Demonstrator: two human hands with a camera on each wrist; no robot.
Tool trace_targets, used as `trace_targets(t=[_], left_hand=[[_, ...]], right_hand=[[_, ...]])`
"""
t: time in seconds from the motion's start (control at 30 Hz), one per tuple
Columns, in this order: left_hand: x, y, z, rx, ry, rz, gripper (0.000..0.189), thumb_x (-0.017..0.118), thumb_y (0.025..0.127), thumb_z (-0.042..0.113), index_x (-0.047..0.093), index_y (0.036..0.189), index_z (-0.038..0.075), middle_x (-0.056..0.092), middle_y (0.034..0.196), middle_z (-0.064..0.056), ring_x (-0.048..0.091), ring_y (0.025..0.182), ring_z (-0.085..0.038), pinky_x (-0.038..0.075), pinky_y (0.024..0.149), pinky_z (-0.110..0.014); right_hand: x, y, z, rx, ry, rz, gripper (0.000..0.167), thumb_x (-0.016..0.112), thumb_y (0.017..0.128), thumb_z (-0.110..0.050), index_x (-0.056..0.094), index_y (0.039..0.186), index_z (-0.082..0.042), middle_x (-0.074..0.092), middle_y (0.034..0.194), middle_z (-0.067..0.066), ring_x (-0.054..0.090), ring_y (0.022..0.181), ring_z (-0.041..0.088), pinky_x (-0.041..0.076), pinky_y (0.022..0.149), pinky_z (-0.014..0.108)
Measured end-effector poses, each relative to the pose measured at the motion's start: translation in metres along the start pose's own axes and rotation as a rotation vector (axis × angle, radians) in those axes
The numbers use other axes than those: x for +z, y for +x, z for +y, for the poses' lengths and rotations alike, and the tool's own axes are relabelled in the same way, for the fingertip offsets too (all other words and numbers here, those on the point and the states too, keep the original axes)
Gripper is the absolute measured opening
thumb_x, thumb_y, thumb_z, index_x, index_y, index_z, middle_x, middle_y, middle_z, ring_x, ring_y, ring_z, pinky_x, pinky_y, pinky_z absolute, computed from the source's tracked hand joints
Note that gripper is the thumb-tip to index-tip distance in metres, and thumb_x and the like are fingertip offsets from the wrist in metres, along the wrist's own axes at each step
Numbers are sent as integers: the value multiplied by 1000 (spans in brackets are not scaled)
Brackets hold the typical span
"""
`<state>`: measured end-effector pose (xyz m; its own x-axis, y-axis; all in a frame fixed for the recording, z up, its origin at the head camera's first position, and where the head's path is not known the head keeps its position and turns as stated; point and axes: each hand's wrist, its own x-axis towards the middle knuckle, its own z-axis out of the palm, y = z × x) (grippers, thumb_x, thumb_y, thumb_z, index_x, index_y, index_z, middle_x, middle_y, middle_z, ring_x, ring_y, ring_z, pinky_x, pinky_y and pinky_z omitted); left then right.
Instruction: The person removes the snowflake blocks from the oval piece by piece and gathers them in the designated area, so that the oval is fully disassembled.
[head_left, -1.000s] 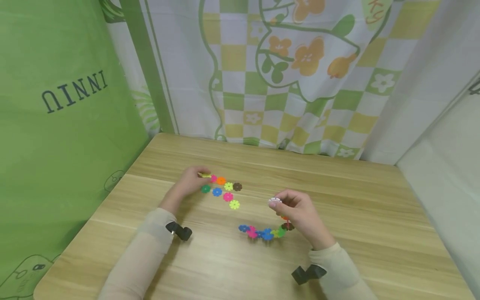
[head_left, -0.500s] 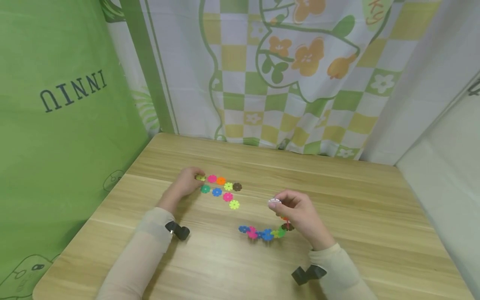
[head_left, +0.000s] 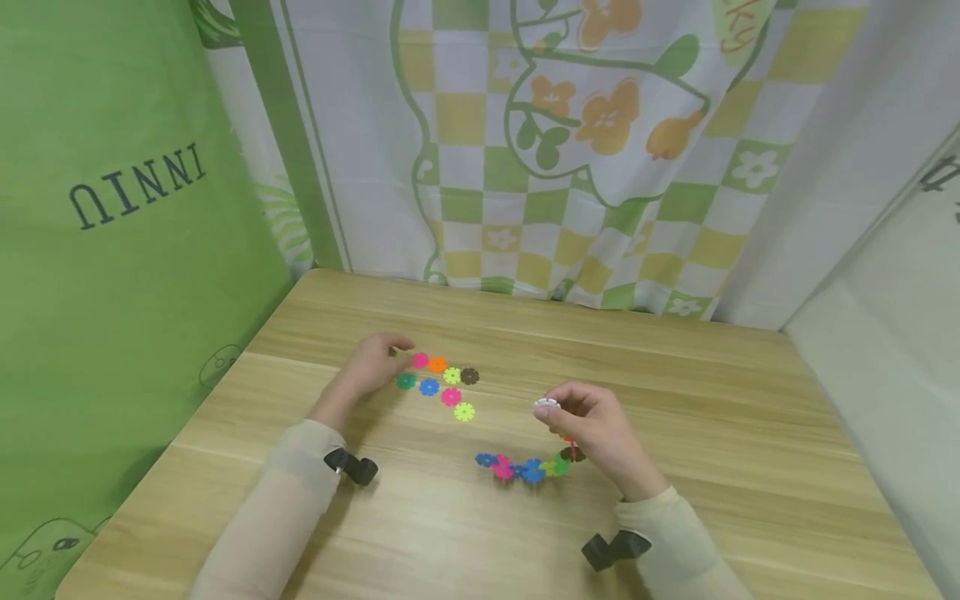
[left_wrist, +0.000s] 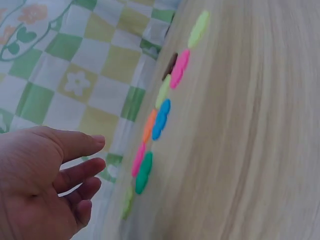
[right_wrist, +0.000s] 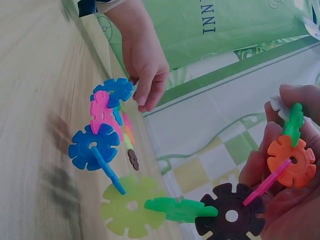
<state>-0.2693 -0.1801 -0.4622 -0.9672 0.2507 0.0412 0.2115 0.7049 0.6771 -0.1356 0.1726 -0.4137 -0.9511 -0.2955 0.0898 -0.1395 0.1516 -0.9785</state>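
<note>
My right hand is pinching a white disc between thumb and fingers. That disc is sitting at the end of a chain of slotted discs, so I am probably gripping there to be steadying the whole string by its end. The chain is curving under my palm and out to a blue disc, over the middle of the surface. In the right wrist view its shadows are falling apart from it, so it seems to be hanging clear. Neighbouring discs are biting crosswise into each other's slots, which is presumably what is holding them together.

My left hand is hovering near the surface's far left corner, thumb and fingers parted and holding nothing. In the left wrist view it is staying apart from every disc; a yellow-green disc and a pink disc are lying nearest.

The loose discs are lying flat in two rows slanting from near that corner towards the middle, the green disc heading the nearer row. Such spacing is likely keeping each colour easy to pick out singly.
</note>
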Motion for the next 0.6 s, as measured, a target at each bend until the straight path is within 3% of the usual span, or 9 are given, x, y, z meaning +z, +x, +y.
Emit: trace_targets(t=[0.27,0.6], left_hand=[[1,-10,40,59,-135,-41,33,67,94,17,65,123,2,67,110,-8,59,100,-25,53,83,-39],[7,-29,93,281,-194,-50,20,69,93,18,72,109,7,69,91,2,62,81,-17,53,68,-32]], right_hand=[[-3,0,-1,-7,3,17,20,73,91,-25,68,95,-7,57,79,10,46,59,15,41,37,34],[-4,-1,-3,-9,-12,23,19,73,90,-26,68,96,-8,58,80,10,46,60,23,42,38,41]])
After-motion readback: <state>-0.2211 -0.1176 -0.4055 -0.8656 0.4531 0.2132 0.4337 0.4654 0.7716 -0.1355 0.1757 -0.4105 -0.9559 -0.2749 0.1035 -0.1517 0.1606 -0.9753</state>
